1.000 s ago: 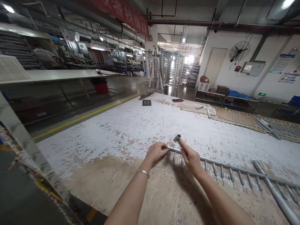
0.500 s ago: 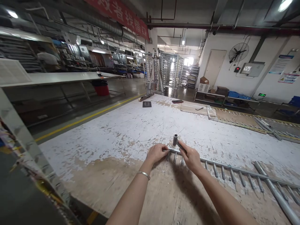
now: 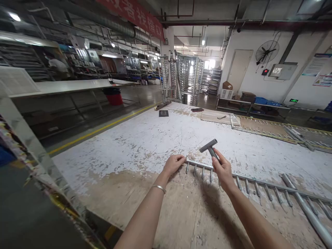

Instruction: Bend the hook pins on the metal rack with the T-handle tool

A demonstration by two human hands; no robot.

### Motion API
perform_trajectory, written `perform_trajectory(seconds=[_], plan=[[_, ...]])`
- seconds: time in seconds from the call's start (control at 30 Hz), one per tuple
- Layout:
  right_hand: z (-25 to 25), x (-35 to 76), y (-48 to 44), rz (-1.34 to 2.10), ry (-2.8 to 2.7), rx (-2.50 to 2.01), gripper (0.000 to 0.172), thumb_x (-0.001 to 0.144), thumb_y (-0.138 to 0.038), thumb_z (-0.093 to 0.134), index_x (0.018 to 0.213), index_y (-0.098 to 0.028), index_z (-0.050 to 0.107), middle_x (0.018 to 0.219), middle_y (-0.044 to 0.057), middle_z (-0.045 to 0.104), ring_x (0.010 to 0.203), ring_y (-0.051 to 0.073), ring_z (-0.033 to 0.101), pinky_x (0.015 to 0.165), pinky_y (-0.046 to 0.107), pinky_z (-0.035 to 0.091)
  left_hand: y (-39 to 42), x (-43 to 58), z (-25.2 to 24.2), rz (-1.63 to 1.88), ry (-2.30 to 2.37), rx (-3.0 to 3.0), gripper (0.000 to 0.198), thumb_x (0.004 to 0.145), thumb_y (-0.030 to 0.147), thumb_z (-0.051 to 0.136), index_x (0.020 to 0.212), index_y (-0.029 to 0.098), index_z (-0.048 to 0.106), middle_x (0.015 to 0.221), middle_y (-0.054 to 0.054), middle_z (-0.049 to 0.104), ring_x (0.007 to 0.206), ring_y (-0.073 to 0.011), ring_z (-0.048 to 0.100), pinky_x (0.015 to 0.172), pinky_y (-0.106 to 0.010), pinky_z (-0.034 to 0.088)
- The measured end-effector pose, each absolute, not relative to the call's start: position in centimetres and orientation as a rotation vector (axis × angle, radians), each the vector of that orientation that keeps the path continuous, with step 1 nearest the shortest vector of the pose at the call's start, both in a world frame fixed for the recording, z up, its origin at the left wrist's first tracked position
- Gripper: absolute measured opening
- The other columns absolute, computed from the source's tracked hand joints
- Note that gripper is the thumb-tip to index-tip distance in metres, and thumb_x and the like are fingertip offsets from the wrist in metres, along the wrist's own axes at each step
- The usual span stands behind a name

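A long metal bar (image 3: 248,178) with several short springs (image 3: 203,174) hanging along its near side lies across the worn table. At its left end my left hand (image 3: 174,164) is closed, thumb and fingertips pinching the bar's tip. If anything small is between those fingers, it is hidden. My right hand (image 3: 224,171) grips the handle of a grey T-shaped metal hammer (image 3: 208,145) with a hollow tube head. The hammer is raised above the bar, tilted and apart from it. Farther right, a thick metal tube (image 3: 306,211) crosses the bar.
On the white, flaking tabletop (image 3: 124,148) lie a dark square plate (image 3: 163,113), a phone-like dark object (image 3: 197,110) and a wrench (image 3: 221,117). Spring-lined frames (image 3: 269,129) stretch along the far right. Tall racks (image 3: 186,77) stand beyond the table.
My right hand has lifted the hammer up and to the right, away from the bar's end, turning its head from upright to slanted. My left hand stays at the bar's end.
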State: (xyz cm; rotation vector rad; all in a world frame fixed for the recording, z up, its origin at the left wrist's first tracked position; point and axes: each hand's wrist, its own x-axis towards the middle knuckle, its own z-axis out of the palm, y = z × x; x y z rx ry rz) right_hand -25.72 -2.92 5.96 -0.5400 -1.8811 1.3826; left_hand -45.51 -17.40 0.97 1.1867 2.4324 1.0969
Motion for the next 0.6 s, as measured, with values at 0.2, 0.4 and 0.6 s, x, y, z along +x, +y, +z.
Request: perform_trajectory(seconds=[0.2, 0.4, 0.6], plan=[[5.0, -22.4, -1.9, 1.591, -1.861, -0.659, 0.068, 0.082, -0.051, 0.061, 0.137, -0.012, 0.052, 0.055, -0.007, 0.041, 0.048, 0.01, 0.034, 0.045, 0.023, 0.026, -17.6, -44.1, 1.5, 0.68, 2.478, 1.726, 0.029, 0.08, 0.012, 0.053, 0.096, 0.028, 0.072, 0.101, -0.002, 0.065, 0.096, -0.017, 0.058, 0.08, -0.024, 0.042], [3.8, -21.3, -0.7, 1.563, -1.891, -0.684, 0.067, 0.083, -0.05, 0.059, 0.137, -0.011, 0.051, 0.052, -0.007, 0.041, 0.046, 0.01, 0.035, 0.045, 0.023, 0.027, -16.5, -43.6, 2.4, 0.586, 2.306, 1.864, 0.015, 0.08, 0.017, 0.06, 0.085, 0.024, 0.072, 0.098, -0.002, 0.067, 0.093, -0.0167, 0.058, 0.081, -0.023, 0.04], [5.9, -21.9, -2.6, 1.292, -2.014, -0.547, 0.052, 0.088, -0.043, 0.054, 0.131, -0.015, 0.058, 0.069, 0.002, 0.064, 0.053, 0.015, 0.052, 0.051, 0.026, 0.043, -14.9, -42.6, 1.5, 0.892, 2.504, 1.275, 0.016, 0.077, 0.032, 0.065, 0.088, 0.023, 0.072, 0.084, 0.001, 0.072, 0.078, -0.0147, 0.062, 0.066, -0.022, 0.039]])
